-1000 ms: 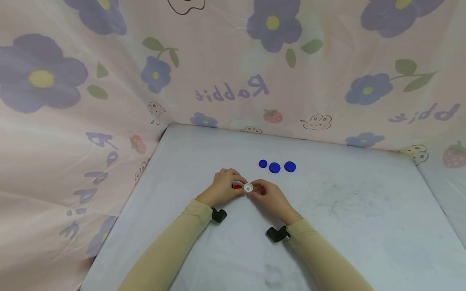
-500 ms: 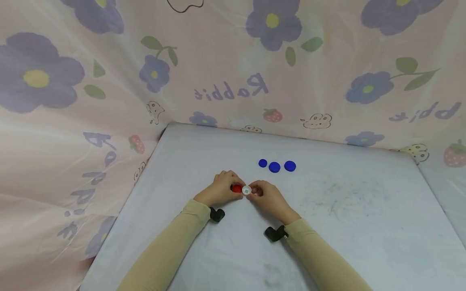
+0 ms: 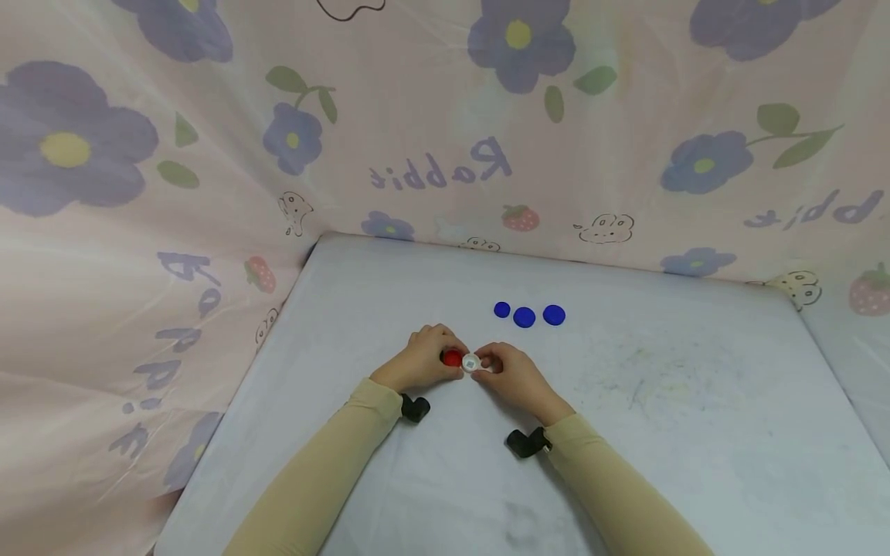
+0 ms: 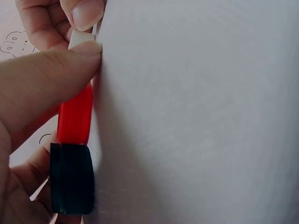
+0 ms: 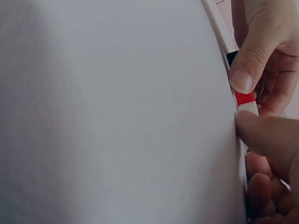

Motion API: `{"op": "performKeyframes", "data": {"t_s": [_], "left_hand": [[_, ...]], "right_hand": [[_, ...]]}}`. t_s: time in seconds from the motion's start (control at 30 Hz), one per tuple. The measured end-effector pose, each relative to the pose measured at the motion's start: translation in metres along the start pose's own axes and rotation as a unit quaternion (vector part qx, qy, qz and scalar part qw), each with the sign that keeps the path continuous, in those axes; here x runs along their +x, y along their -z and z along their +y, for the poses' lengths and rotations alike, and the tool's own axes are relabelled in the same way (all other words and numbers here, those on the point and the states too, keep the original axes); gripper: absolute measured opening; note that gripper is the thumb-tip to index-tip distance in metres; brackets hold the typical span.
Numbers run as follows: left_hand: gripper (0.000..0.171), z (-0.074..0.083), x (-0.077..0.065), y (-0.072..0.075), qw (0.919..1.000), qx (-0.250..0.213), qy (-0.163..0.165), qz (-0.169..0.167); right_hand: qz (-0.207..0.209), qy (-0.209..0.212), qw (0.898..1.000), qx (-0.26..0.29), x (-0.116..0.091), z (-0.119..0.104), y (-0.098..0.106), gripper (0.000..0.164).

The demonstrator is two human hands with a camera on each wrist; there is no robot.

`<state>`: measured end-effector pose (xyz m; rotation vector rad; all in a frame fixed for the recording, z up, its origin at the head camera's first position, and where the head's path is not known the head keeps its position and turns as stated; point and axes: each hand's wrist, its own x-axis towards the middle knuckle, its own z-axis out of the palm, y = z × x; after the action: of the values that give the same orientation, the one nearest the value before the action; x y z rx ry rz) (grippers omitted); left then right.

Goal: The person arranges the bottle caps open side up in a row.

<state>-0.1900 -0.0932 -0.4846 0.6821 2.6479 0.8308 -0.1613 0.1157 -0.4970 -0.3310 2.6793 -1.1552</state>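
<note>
In the head view, my left hand and right hand meet low over the table. The left thumb and fingers grip a red bottle cap, while a dark ridged bottle cap sits against its other side, within the left palm. Thumb and fingertips of the right hand pinch a white bottle cap, hollow side up, right beside the red one. The three caps form a row, as both wrist views show: dark, red, white. The left thumb covers part of the red and white caps in the left wrist view.
Beyond the hands lie three blue round caps, a smaller one and two larger ones. A white cloth covers the table. A floral curtain rises along its back and left side.
The white cap has shifted slightly left and toward the person, staying in the right fingers. More of the red cap shows in the left hand. The blue caps stay in place.
</note>
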Motion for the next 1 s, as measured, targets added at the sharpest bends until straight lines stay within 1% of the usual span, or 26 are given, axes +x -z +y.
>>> {"op": "performKeyframes", "data": {"t_s": [0.17, 0.27, 0.33, 0.4, 0.57, 0.77, 0.9, 1.0], "left_hand": [[0.039, 0.001, 0.000, 0.000, 1.0000, -0.003, 0.001, -0.001], [0.045, 0.004, 0.000, 0.003, 0.9997, -0.021, 0.015, 0.000], [0.047, 0.007, 0.002, 0.006, 0.9991, -0.035, 0.024, 0.007], [0.048, 0.010, 0.006, 0.009, 0.9985, -0.046, 0.027, 0.015], [0.050, 0.020, 0.020, 0.018, 0.9980, -0.051, 0.022, 0.029], [0.052, 0.033, 0.038, 0.025, 0.9974, -0.056, 0.031, 0.034], [0.054, 0.038, 0.051, 0.026, 0.9964, -0.071, 0.037, 0.029], [0.054, 0.040, 0.061, 0.026, 0.9953, -0.081, 0.046, 0.026]], "right_hand": [[-0.003, -0.001, 1.000, -0.002, -0.002, 0.000, 0.003, 0.028], [-0.003, -0.004, 1.000, 0.001, -0.003, 0.001, 0.008, 0.030], [0.001, -0.007, 1.000, 0.000, -0.002, 0.002, 0.014, 0.031], [0.008, -0.009, 1.000, -0.006, -0.001, 0.004, 0.021, 0.033], [0.023, -0.006, 1.000, -0.010, 0.006, 0.005, 0.041, 0.041], [0.042, -0.009, 0.999, -0.003, 0.017, 0.009, 0.064, 0.050], [0.057, -0.011, 0.998, -0.006, 0.026, 0.012, 0.073, 0.052], [0.063, -0.014, 0.998, -0.007, 0.034, 0.016, 0.076, 0.053]]}}
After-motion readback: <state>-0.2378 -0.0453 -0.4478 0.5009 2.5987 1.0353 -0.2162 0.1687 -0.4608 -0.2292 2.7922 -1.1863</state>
